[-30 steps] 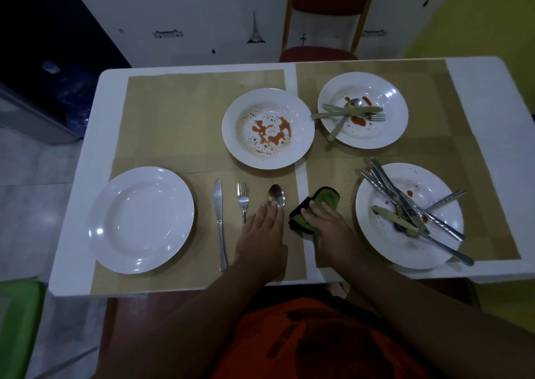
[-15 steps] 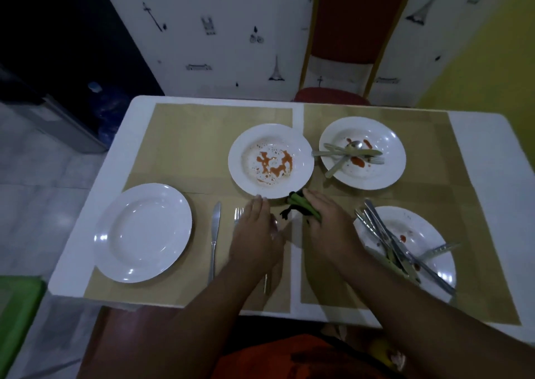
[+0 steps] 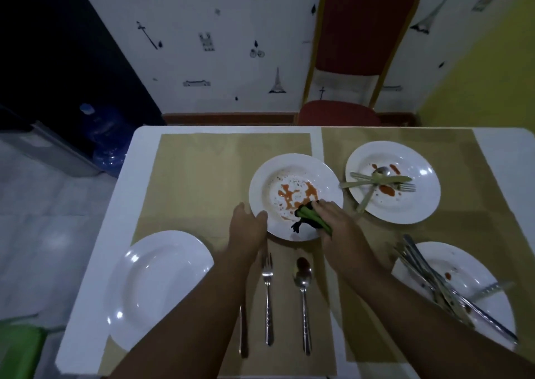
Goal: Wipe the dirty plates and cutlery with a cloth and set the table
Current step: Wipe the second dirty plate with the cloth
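The stained plate [image 3: 295, 196] sits on the tan mats [image 3: 202, 176] near the middle of the table [image 3: 95, 265], its bowl smeared with orange-red sauce. The right hand [image 3: 337, 223] is closed around a bunched green and black cloth [image 3: 311, 218] and presses it onto the near right part of this plate, a dark corner of the cloth trailing toward the near rim. The left hand [image 3: 246, 228] rests at the plate's near left edge, fingers loosely curled with the thumb lying on the rim — steadying it rather than lifting it, as far as one can tell.

Just nearer than the stained plate, a fork [image 3: 267, 294] and a spoon [image 3: 303, 297] lie side by side, handles toward the person. A knife [image 3: 243, 332] lies left of the fork, mostly hidden under the left forearm. Well to the near left of the stained plate is a clean plate [image 3: 156, 286]. To its right stands another dirty plate [image 3: 393, 181] holding a crossed fork, knife and spoon, and to its near right a third plate [image 3: 463, 286] carries a heap of cutlery [image 3: 434, 283]. Beyond the table stands a red chair [image 3: 362, 31].
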`<action>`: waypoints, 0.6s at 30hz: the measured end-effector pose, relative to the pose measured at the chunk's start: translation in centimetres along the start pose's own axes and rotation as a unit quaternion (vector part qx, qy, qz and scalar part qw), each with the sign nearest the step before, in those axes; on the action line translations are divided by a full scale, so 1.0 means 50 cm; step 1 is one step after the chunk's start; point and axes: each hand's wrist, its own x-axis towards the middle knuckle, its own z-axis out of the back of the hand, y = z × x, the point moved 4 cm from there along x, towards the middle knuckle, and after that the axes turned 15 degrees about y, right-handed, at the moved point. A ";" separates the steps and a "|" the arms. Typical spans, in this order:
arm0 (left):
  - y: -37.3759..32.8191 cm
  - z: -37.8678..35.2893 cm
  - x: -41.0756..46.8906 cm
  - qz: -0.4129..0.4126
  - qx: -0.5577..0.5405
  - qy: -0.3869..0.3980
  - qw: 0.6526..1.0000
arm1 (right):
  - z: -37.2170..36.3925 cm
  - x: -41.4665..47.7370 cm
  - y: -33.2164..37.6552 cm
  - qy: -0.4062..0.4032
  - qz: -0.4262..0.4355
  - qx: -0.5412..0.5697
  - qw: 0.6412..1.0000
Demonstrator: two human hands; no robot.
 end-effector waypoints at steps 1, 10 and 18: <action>0.000 0.002 0.008 -0.004 -0.039 0.013 0.999 | -0.007 0.006 0.002 0.001 -0.005 -0.002 1.000; 0.001 -0.007 0.002 0.024 -0.271 0.111 0.956 | 0.013 0.019 0.041 -0.044 -0.020 0.073 0.996; 0.019 -0.020 -0.104 -0.067 -0.297 0.076 0.950 | 0.001 -0.010 0.149 0.075 0.099 -0.022 0.992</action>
